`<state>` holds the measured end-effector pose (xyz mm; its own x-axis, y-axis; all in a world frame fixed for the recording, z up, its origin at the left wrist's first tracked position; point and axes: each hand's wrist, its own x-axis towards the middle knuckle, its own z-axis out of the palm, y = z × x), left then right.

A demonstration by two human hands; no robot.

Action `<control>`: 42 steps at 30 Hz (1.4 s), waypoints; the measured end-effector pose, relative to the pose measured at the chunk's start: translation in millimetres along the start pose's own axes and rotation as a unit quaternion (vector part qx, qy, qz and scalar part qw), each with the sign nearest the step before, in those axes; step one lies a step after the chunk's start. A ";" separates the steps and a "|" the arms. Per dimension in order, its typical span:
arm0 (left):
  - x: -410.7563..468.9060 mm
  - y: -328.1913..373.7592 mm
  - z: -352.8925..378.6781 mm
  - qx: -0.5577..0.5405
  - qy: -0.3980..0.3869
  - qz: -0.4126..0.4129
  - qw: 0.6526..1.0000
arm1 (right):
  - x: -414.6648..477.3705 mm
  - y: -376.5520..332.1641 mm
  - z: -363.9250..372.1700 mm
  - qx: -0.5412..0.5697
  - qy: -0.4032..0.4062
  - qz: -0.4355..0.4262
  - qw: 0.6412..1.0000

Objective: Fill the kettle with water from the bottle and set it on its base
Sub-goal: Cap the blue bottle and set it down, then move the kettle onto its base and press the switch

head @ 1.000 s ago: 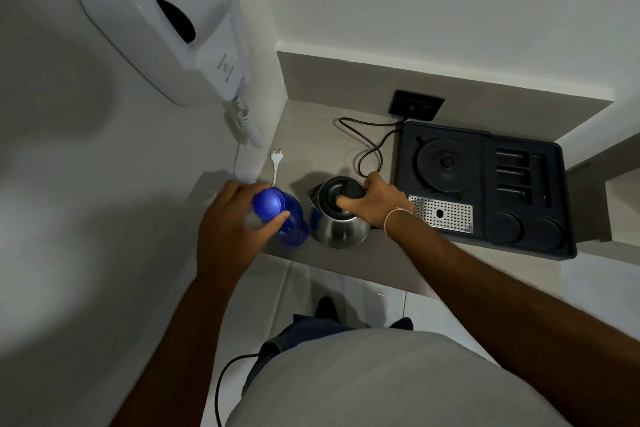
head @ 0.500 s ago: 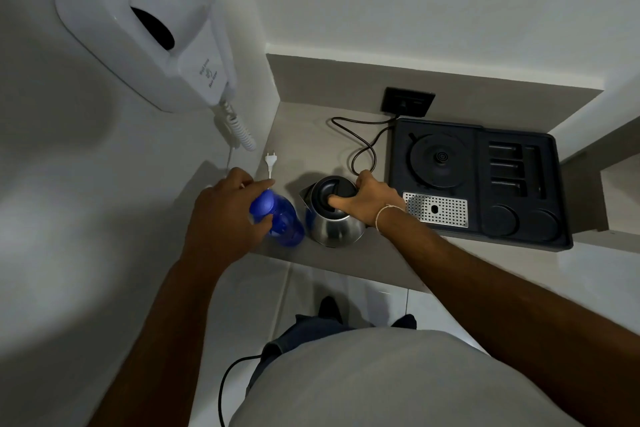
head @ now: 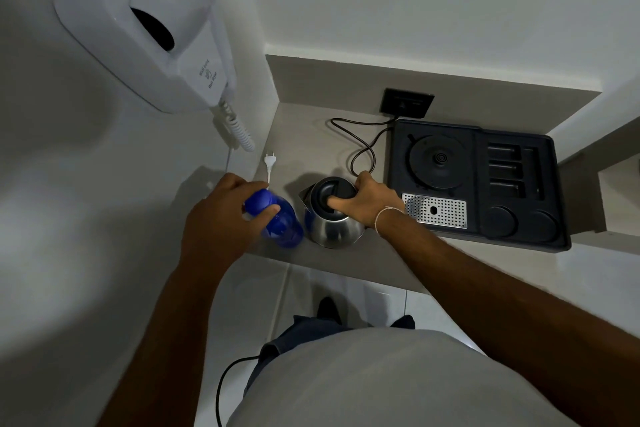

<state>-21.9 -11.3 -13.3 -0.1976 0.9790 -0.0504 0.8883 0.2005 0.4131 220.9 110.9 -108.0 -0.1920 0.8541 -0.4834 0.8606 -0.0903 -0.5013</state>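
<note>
While tray (head: 519,236) w/ base (head: 437,163) sits empty at right, kettle (head: 334,229) stands on counter (head: 304,135), lid shut, right hand (head: 367,199) gripping handle, thumb now on lid. Left hand (head: 221,218) grasps bottle (head: 277,218) by cap, same as 1s ago. No pour yet.

Steel kettle (head: 334,230) upright on counter, black lid shut; blue capped bottle (head: 282,224) just beside; round base (head: 438,162) well apart
</note>
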 end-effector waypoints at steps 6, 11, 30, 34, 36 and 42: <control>2.4 -1.6 -1.8 -0.010 -0.059 0.100 0.993 | 0.4 0.6 0.3 -0.001 0.003 -0.002 1.000; 2.7 15.9 -1.0 -0.140 -0.070 0.089 0.984 | 0.3 0.4 2.0 -0.005 0.011 -0.009 1.000; 86.9 144.1 20.5 -0.193 0.100 0.135 0.967 | -9.1 66.0 25.9 0.393 0.174 0.085 0.899; 106.2 167.3 13.7 -0.218 0.164 0.174 0.946 | -21.9 78.1 -3.5 0.493 0.197 0.099 0.842; 118.5 181.8 17.4 -0.213 0.218 0.191 0.933 | -28.0 85.8 -28.5 0.531 0.216 0.081 0.815; 152.9 233.0 59.1 -0.129 0.280 0.182 0.934 | -17.7 105.4 -127.3 0.508 0.289 0.030 0.811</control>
<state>179.4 187.3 21.5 -0.1518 0.7938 0.5890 0.8235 -0.2280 0.5195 375.1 151.4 -60.9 0.3422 0.9032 -0.2592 -0.0292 -0.2655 -0.9637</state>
